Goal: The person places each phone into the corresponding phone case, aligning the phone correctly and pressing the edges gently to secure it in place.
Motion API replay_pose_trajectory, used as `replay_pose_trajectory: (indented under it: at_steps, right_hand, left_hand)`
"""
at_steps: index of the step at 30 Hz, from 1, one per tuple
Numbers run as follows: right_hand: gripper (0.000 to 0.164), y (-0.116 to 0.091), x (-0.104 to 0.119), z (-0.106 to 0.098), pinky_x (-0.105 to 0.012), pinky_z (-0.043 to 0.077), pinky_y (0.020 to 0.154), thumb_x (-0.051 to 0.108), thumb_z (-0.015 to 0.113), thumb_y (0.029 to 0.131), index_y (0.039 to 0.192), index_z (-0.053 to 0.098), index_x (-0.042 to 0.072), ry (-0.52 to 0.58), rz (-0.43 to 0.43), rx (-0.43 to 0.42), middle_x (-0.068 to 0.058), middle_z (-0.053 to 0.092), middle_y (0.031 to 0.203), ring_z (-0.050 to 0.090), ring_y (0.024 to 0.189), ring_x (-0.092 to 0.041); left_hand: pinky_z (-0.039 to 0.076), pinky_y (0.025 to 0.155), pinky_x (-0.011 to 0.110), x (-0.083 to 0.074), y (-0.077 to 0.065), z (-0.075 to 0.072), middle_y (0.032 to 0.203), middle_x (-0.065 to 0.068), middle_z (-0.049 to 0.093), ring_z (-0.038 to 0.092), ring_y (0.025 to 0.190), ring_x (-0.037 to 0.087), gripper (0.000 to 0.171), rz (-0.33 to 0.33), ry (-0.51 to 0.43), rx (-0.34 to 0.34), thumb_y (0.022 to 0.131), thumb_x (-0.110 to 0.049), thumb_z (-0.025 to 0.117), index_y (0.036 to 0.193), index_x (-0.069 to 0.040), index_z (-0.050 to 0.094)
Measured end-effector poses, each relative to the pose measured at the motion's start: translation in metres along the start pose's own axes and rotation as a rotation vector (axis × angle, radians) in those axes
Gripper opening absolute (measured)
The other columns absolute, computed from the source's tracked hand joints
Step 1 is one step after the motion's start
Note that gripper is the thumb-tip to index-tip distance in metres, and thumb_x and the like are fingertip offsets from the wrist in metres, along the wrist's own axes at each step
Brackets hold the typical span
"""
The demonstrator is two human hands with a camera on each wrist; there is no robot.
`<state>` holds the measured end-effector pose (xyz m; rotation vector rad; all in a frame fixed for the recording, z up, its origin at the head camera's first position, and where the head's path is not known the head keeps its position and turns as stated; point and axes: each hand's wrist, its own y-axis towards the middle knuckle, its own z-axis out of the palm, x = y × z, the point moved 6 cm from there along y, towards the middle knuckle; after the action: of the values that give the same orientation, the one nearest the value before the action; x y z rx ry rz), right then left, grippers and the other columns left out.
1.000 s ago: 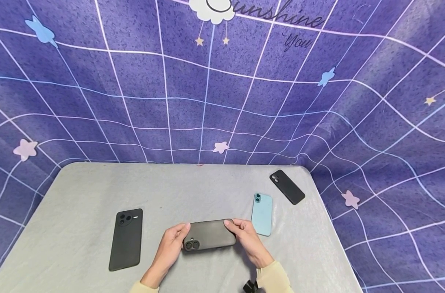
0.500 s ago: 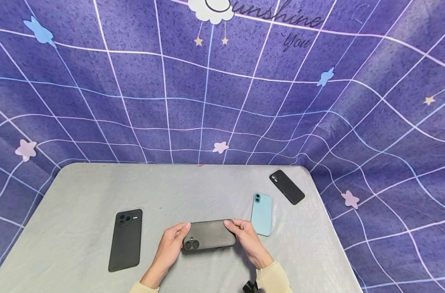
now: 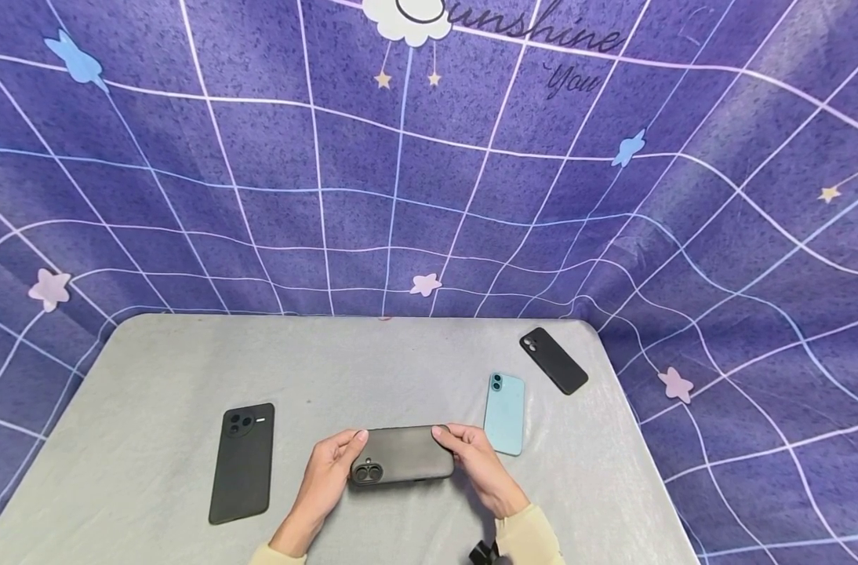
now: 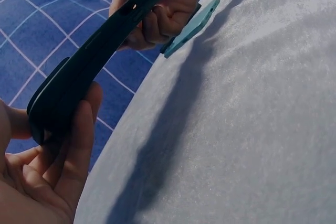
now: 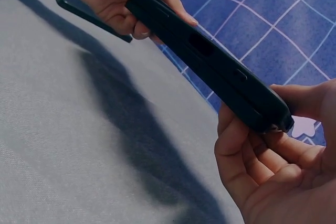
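Observation:
Both hands hold a smoky dark phone case (image 3: pixel 409 453) sideways above the table, its back and two round camera rings facing up. At the camera end my left hand (image 3: pixel 328 469) grips it, thumb on top and fingers beneath. My right hand (image 3: pixel 481 467) grips the other end in the same way. The left wrist view shows the phone case (image 4: pixel 79 72) edge-on, with my left hand (image 4: pixel 52 166) curled around its near end. Cut-outs line the side of the phone case (image 5: pixel 210 53) in the right wrist view. Whether a phone sits inside, I cannot tell.
A light blue phone (image 3: pixel 505 416) lies just beyond my right hand. Farther back right is a black phone case (image 3: pixel 554 361). To the left lies a black phone or cased phone (image 3: pixel 242 464). A grey cloth covers the table (image 3: pixel 316 353); a purple curtain (image 3: pixel 259 157) hangs behind.
The phone case has shifted very slightly left and down at its camera end. Both hands keep their grip, and the things on the table stay put.

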<state>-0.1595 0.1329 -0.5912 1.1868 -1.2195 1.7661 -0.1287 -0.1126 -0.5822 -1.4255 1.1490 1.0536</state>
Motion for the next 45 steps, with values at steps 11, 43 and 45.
replay_pose_trajectory:
  at_steps: [11, 43, 45]
  right_hand:
    - [0.033, 0.0001, 0.0022, 0.0009, -0.023, 0.045, 0.070, 0.037, 0.064, 0.109, 0.085, 0.074, 0.017, -0.001, 0.001, 0.021, 0.008, 0.070, 0.082, 0.059, 0.076, -0.007]
    - [0.027, 0.0001, 0.0010, -0.0021, -0.022, 0.050, 0.071, 0.030, 0.066, 0.108, 0.097, 0.080, 0.009, 0.035, -0.019, -0.085, 0.004, 0.075, 0.086, 0.067, 0.077, -0.007]
    - [0.027, 0.0003, 0.0010, -0.0031, -0.022, 0.051, 0.072, 0.030, 0.067, 0.107, 0.099, 0.081, 0.009, 0.038, -0.020, -0.093, 0.004, 0.076, 0.087, 0.067, 0.078, -0.007]
  left_hand:
    - [0.040, 0.071, 0.025, 0.0022, 0.0010, -0.0022, 0.066, -0.005, 0.052, 0.049, 0.071, 0.011, 0.032, 0.001, -0.028, 0.019, 0.110, -0.032, 0.064, 0.105, -0.005, 0.080]
    - [0.048, 0.104, 0.025, 0.0023, -0.0025, 0.0044, 0.102, 0.004, 0.082, 0.071, 0.107, 0.014, 0.039, -0.073, -0.062, 0.079, 0.109, -0.040, 0.063, 0.119, -0.004, 0.076]
    - [0.047, 0.108, 0.025, 0.0023, -0.0024, 0.0041, 0.107, 0.004, 0.082, 0.071, 0.113, 0.013, 0.041, -0.069, -0.054, 0.083, 0.109, -0.039, 0.064, 0.125, -0.003, 0.075]
